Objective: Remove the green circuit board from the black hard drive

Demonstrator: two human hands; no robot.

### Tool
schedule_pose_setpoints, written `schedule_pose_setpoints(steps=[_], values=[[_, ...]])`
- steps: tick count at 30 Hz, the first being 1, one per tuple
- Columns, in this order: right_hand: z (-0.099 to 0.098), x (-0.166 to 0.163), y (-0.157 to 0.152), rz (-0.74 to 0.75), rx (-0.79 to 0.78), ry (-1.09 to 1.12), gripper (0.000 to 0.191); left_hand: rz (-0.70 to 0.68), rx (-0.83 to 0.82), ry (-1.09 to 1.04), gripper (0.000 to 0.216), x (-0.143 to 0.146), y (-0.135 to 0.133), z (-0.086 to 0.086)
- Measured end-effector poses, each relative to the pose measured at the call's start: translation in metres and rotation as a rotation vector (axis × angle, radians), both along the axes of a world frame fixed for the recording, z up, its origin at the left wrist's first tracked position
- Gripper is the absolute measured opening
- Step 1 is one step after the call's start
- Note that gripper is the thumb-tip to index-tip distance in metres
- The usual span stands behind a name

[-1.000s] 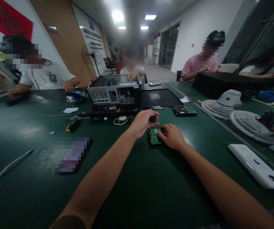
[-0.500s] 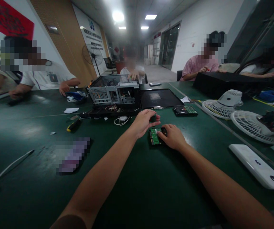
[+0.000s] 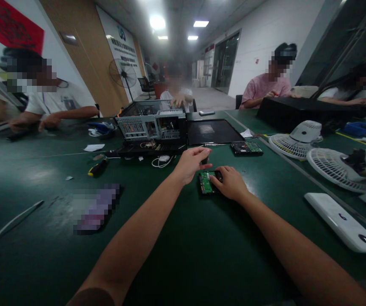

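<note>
A hard drive (image 3: pixel 206 183) with its green circuit board facing up lies on the green table in front of me. My right hand (image 3: pixel 230 182) grips its right part, with the thumb on the board and the fingers over the far edge. Just above the drive's far left corner is my left hand (image 3: pixel 192 163), its fingers bent together in a pinch. Something small and dark shows between those fingertips; I cannot make out what it is. Farther right, a second hard drive (image 3: pixel 247 148) lies on the table, near a flat black panel (image 3: pixel 213 131).
An opened computer case (image 3: pixel 151 126) stands ahead, a co-worker's hand over it. A yellow-black screwdriver (image 3: pixel 97 168) and a pixelated phone (image 3: pixel 98 209) lie left. White fan parts (image 3: pixel 288 145), a white oblong device (image 3: pixel 344 222) and a black box (image 3: pixel 301 112) are right. Other people sit around.
My left fingers have shifted slightly, with the thumb and forefinger drawn closer together. My right hand stays on the drive. The co-worker at left has pulled a hand back from the blue item.
</note>
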State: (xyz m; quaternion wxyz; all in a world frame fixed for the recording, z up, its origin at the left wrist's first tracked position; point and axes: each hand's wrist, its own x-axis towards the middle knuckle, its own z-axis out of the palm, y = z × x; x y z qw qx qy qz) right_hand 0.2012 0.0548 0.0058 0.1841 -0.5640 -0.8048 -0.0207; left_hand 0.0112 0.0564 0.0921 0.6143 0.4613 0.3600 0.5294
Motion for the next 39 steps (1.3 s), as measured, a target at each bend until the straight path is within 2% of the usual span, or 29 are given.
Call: schedule_pose_setpoints(steps=[8,20,26,31,36,39], values=[[0.0007,0.0003,-0.0008,0.009,0.0,0.006,0.044,0.017,-0.075,-0.055,0.004,-0.0005,-0.001,0.0028],[0.0003,0.0001,-0.001,0.0,-0.006,0.008,0.046,-0.043,-0.045,-0.178,0.018,0.0009,-0.0004,0.0017],[0.0003,0.0002,-0.001,0.004,-0.012,0.012,0.044,-0.059,-0.102,-0.163,0.02,0.0013,0.0,0.0023],[-0.0002,0.0003,-0.0003,0.005,-0.017,0.011,0.045,-0.067,-0.134,-0.196,0.034,0.0025,-0.0019,0.0047],[-0.0005,0.0003,-0.0004,0.005,-0.01,0.009,0.045,-0.072,-0.059,-0.144,0.011,0.0028,-0.0022,0.0018],[-0.0005,0.0001,-0.0008,0.001,-0.009,0.01,0.045,-0.062,-0.068,-0.13,0.008,0.003,-0.0013,-0.0009]])
